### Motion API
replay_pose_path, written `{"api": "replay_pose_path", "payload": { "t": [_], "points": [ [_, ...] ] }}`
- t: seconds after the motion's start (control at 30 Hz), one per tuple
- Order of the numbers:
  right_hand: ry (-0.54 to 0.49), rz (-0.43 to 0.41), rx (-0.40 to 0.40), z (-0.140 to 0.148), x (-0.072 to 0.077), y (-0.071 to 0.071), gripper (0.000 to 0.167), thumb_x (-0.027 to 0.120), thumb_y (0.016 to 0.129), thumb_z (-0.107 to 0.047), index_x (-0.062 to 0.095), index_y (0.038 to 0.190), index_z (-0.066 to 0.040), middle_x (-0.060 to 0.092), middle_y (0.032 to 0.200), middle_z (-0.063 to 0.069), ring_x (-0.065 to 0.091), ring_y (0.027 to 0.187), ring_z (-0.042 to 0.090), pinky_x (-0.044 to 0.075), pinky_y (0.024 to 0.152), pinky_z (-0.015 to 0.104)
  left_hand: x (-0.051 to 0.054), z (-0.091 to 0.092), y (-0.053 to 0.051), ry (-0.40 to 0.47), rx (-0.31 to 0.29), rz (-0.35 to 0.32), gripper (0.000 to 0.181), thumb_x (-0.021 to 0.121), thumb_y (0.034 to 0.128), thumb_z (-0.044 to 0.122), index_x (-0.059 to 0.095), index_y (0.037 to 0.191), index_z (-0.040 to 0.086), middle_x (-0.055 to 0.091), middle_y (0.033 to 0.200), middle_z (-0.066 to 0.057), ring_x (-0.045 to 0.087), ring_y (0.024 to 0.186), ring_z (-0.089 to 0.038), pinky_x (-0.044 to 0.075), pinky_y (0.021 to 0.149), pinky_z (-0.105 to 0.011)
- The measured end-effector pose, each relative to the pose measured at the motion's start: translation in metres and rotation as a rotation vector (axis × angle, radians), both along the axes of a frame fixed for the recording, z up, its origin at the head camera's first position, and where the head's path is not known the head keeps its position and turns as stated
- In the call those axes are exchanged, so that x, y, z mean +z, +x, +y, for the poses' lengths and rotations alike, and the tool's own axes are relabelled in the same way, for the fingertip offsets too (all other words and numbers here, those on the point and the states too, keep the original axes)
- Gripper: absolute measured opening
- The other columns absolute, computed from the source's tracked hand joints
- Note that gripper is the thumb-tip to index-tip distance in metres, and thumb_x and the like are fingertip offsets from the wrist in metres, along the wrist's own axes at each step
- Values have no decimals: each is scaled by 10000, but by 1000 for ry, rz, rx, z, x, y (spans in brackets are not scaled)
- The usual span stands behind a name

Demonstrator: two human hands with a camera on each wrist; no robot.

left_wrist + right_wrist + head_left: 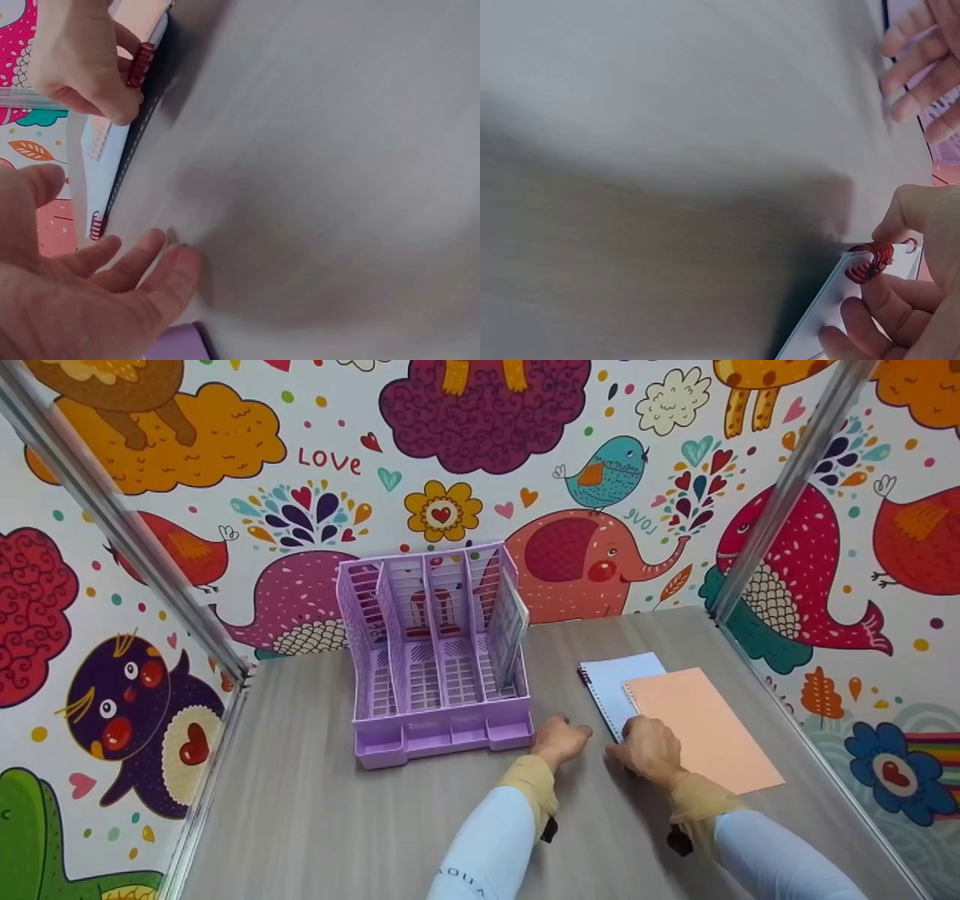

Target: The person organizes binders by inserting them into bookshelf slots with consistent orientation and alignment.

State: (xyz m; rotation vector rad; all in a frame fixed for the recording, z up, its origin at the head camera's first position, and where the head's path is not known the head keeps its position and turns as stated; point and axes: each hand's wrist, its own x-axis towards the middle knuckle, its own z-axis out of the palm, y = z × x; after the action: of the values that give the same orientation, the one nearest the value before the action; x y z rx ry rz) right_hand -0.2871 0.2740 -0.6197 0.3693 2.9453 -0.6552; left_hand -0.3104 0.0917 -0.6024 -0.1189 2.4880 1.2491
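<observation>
Head cam: R hand pinches red coil of a pale spiral notebook, just fwd of it; peach notebook overlaps that, to hand's R. L hand holds nothing, fingers apart, btwn R hand & purple file rack.

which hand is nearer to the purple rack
Left. The left hand is just off the front right corner of the purple rack; the right hand is farther right, pinching the spiral notebook.

Soft-edged shadows across the tabletop
</observation>
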Motion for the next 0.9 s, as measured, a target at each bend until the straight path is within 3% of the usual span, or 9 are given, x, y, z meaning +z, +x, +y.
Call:
{"api": "replay_pose_path", "payload": {
  "t": [0.03,0.13,0.23,0.33,0.47,0.7,0.9],
  "points": [
    [35,17,21,-1,-1,0,406,927,839,-296,788,1068,8,778,989,168,668,840,286,548,737,438,-3,0,-2,11,1,-4,603,733,999,386,691,1466,6,719,1494,-232,690,1389,-421,573,1177,-556],
    [147,80,106,-4,-2,2,333,947,809,-227,767,976,-3,734,851,121,614,738,255,526,652,438,-35,5,-17,12,2,11,626,729,989,430,698,1467,26,733,1485,-204,703,1374,-395,587,1158,-539],
    [253,151,197,-4,-2,3,203,890,830,-86,755,944,15,727,821,139,610,698,258,565,618,478,-64,10,-30,6,-1,38,650,715,984,461,703,1465,24,743,1474,-197,710,1366,-383,595,1147,-528],
    [327,207,256,-4,-2,3,105,790,887,19,753,983,40,735,889,203,663,720,296,623,641,534,-71,11,-32,23,-6,46,675,724,973,468,698,1460,2,742,1468,-216,709,1365,-390,593,1153,-527],
    [361,255,270,-2,0,2,92,704,940,55,731,1027,70,694,944,253,735,787,396,658,679,577,-75,14,-34,25,-9,56,676,722,967,468,704,1446,-8,753,1450,-217,720,1346,-389,599,1142,-515],
    [377,278,252,-2,-1,-2,86,664,955,24,728,963,81,689,918,250,750,836,449,659,709,598,-67,17,-30,-36,-18,50,669,710,976,526,729,1439,43,770,1448,-161,733,1334,-358,606,1124,-485],
    [387,329,247,-4,-4,2,67,682,937,3,714,941,62,692,914,256,739,815,488,641,654,622,-64,17,-29,-10,-13,28,678,701,999,515,698,1477,35,740,1496,-179,702,1385,-372,583,1166,-511]
  ]
}}
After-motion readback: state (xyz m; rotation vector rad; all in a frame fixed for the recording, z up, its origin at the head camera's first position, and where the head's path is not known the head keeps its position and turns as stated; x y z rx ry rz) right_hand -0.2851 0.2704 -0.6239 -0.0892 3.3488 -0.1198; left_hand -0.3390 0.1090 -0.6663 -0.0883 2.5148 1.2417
